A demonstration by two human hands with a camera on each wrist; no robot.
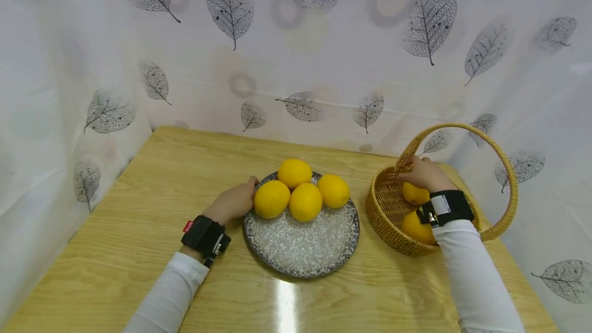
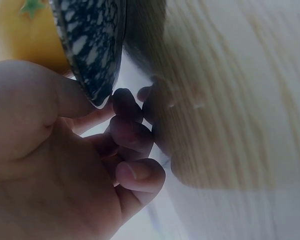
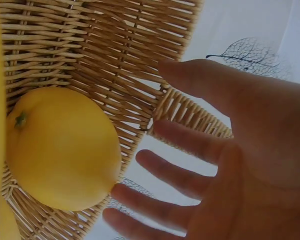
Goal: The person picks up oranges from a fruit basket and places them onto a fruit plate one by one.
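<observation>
A round speckled plate with a dark rim carries several oranges grouped toward its far side. My left hand holds the plate's left edge; in the left wrist view the thumb lies on the upper side and curled fingers sit at the rim and just below. To the right, my right hand reaches over the wicker basket. In the right wrist view its fingers are spread and hold nothing, beside an orange with a green stem mark. Another orange lies nearer in the basket, partly behind the wrist.
The basket's tall arched handle rises around the right forearm. All this stands on a light wooden table. A pale curtain with leaf prints hangs behind and along both sides.
</observation>
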